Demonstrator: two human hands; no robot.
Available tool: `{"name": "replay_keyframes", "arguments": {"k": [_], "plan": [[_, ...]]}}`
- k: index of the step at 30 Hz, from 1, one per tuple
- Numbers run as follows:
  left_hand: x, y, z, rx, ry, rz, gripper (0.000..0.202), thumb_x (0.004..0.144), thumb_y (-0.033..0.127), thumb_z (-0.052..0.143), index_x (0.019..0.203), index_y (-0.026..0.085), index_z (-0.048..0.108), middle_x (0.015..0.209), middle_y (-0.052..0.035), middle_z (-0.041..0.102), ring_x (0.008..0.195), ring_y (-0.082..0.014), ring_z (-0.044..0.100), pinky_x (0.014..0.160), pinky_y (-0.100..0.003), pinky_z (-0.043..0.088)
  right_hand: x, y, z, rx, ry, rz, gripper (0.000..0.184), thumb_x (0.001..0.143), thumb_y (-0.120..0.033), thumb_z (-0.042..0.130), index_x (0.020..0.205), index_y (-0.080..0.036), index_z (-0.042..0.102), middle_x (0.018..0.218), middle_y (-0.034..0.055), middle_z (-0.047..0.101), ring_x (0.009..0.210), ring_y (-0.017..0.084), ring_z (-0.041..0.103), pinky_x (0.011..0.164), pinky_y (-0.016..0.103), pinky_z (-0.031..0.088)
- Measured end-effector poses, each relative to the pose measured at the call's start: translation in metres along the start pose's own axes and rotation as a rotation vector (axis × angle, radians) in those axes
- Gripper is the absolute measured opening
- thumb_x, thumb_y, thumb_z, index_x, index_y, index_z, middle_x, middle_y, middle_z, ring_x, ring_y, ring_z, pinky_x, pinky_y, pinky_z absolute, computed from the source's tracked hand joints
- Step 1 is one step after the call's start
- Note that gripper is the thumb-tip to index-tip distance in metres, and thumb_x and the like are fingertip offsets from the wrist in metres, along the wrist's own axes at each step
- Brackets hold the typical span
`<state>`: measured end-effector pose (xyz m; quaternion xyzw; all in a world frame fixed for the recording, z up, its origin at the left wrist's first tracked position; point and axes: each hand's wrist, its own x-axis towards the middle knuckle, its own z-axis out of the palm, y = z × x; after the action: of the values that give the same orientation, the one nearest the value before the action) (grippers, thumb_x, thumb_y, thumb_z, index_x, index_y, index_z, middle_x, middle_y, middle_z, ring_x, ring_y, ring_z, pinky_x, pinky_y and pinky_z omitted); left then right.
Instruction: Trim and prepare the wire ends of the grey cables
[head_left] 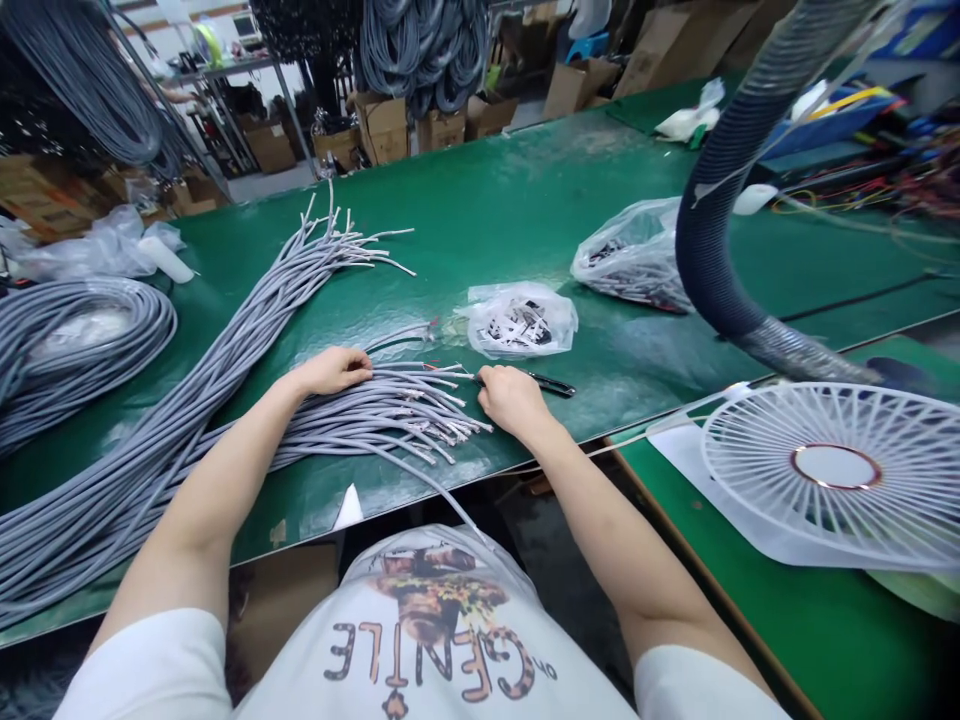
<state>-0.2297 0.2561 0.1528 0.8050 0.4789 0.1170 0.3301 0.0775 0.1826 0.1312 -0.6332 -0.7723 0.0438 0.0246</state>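
Over a bundle of grey cables (367,410) on the green table, my left hand (337,370) is closed on one grey cable near its stripped end. My right hand (514,400) is closed in a pinch at the thin wire ends (457,372) of that cable; its fingertips hide just what they grip. Just behind the right hand is a black slim-handled tool (555,385), partly hidden by the hand. Several frayed cable ends fan out between my hands. Beyond them stands an open clear plastic bag (523,320) with small dark and white pieces inside.
A longer grey cable bundle (247,350) runs across the left, beside a cable coil (82,350). A fuller plastic bag (637,250) lies back right. A thick black hose (712,220) curves down at the right, above a white round fan grille (832,470).
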Motion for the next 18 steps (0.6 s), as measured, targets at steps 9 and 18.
{"name": "replay_keyframes", "arguments": {"k": [9, 18], "plan": [[-0.003, 0.044, -0.027, -0.322, 0.241, 0.119, 0.031, 0.079, 0.045, 0.060, 0.087, 0.014, 0.060, 0.061, 0.0028, 0.053, 0.053, -0.0079, 0.046, 0.053, -0.020, 0.037, -0.015, 0.025, 0.006, 0.905, 0.168, 0.185, 0.036, 0.078, -0.020, 0.043, 0.103, -0.011, 0.066, 0.071, 0.0033, 0.059, 0.055, 0.013, 0.053, 0.056, 0.026, 0.043], [-0.003, 0.064, 0.025, -0.451, 0.036, 0.127, 0.037, 0.086, 0.045, 0.054, 0.099, 0.012, 0.062, 0.047, 0.0078, 0.041, 0.041, -0.0049, 0.032, 0.042, -0.020, 0.023, -0.048, -0.013, -0.008, 1.388, 0.192, 0.178, 0.033, 0.083, -0.041, 0.054, 0.094, -0.012, 0.065, 0.051, -0.0072, 0.036, 0.042, 0.005, 0.029, 0.042, 0.021, 0.024]]}}
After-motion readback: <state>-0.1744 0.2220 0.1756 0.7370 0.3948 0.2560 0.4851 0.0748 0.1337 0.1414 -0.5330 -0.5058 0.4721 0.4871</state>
